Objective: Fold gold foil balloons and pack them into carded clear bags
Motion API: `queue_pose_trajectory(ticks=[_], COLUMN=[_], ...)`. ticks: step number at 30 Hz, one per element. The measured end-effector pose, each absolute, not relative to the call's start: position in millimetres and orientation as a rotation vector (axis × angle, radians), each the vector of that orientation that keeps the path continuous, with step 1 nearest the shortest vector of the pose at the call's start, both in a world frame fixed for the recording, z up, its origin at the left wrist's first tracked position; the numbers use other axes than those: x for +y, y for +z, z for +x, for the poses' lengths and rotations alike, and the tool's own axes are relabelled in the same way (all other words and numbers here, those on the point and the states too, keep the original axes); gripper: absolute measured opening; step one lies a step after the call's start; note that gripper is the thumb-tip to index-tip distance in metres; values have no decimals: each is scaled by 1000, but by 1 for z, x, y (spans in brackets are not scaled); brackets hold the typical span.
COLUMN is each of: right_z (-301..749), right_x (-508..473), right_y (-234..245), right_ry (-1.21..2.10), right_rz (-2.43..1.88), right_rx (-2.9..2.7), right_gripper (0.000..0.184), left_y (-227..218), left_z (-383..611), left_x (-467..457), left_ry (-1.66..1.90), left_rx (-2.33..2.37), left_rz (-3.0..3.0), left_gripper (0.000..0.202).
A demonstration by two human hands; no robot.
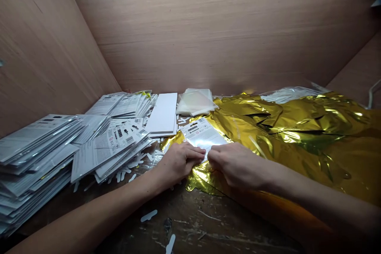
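A flat clear packet with a printed white card (204, 133) lies over gold foil, its barcode and hang hole at the far end. My left hand (178, 160) is closed on the packet's near left edge, thumb and fingers pressed together. Close beside it, my right hand (228, 162) pinches the near right edge, with its fingers curled. The fingertips hide that near end of the packet. Beneath both hands lies a piece of shiny gold foil (205, 180).
Stacked packets (38, 139) rise on the left, with more fanned packets (110, 143) beside them. Behind stand a white card stack (162, 113) and translucent sleeves (196, 101). Gold foil sheets (297, 139) cover the right. Small white cut-outs (149, 215) litter the dark table; wooden panels (208, 27) enclose it.
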State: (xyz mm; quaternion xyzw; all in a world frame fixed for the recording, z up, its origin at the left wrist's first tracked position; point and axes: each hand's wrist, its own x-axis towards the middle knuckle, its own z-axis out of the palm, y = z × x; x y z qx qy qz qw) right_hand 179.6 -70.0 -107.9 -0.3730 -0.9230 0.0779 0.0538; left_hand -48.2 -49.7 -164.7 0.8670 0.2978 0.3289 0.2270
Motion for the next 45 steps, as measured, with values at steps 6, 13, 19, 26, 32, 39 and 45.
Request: queue_pose_trajectory(ticks=[6, 13, 19, 26, 32, 39, 45], right_z=[290, 247, 251, 254, 242, 236, 237], right_x=[0, -25, -39, -43, -31, -20, -9], right_y=[-41, -67, -111, -111, -124, -132, -137], right_ry=[364, 470, 11, 253, 314, 420, 472], right_rz=[-1058, -992, -1055, -772, -744, -778, -898], right_rx=[-1392, -1932, -2623, -2753, -2616, -2533, -2456], right_gripper=[21, 41, 77, 38, 5, 8, 13], left_y=[-158, -145, -149, -151, -142, -146, -139], left_z=[-47, -36, -37, -37, -42, -47, -50], left_x=[-54, -76, -75, -77, -72, -60, -48], left_ry=[911, 918, 785, 837, 842, 837, 738], left_rx=[858, 947, 870, 1020, 1023, 1093, 1327], left_rz=[2413, 2664, 2859, 2759, 2578, 2488, 2405], left_gripper=[19, 16, 22, 13, 14, 21, 16])
